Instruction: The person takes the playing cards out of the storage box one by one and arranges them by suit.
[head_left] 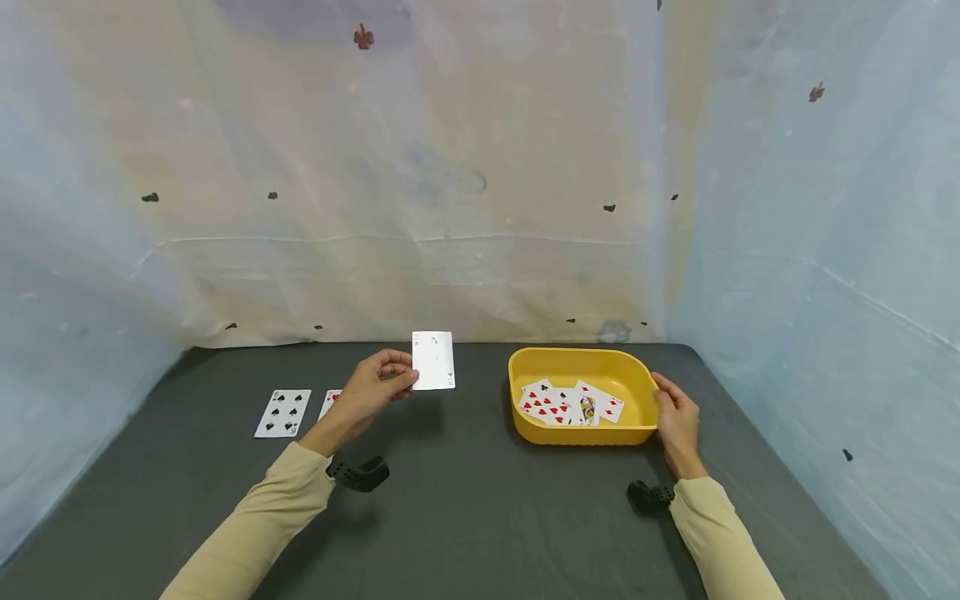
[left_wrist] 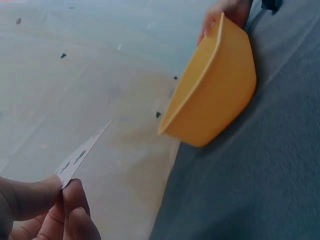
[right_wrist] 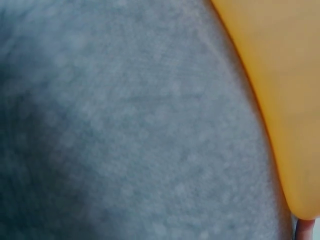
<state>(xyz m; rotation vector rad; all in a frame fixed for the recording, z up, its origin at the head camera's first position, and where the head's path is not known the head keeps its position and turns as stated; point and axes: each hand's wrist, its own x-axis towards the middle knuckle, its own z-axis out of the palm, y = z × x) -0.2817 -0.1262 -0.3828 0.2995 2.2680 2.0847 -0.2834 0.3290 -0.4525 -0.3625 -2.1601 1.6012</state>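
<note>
My left hand [head_left: 378, 387] pinches a white playing card [head_left: 433, 361] by its lower left edge and holds it upright above the table. In the left wrist view this card [left_wrist: 82, 155] appears almost edge-on, with the thumb on one side and fingers on the other. My right hand [head_left: 678, 421] grips the right rim of a yellow plastic tub [head_left: 585, 436]. Several face-up playing cards [head_left: 543, 403] lie inside it, with red hearts and a picture card among them. Only the tub's side [right_wrist: 292, 100] and a bit of finger show in the right wrist view.
A six of spades [head_left: 282, 413] lies face up on the dark cloth-covered table [head_left: 487, 517] at the left. Beside it, a red-marked card [head_left: 327, 402] is partly hidden behind my left hand. Pale sheeting [head_left: 450, 167] with small dark spots rises behind the table.
</note>
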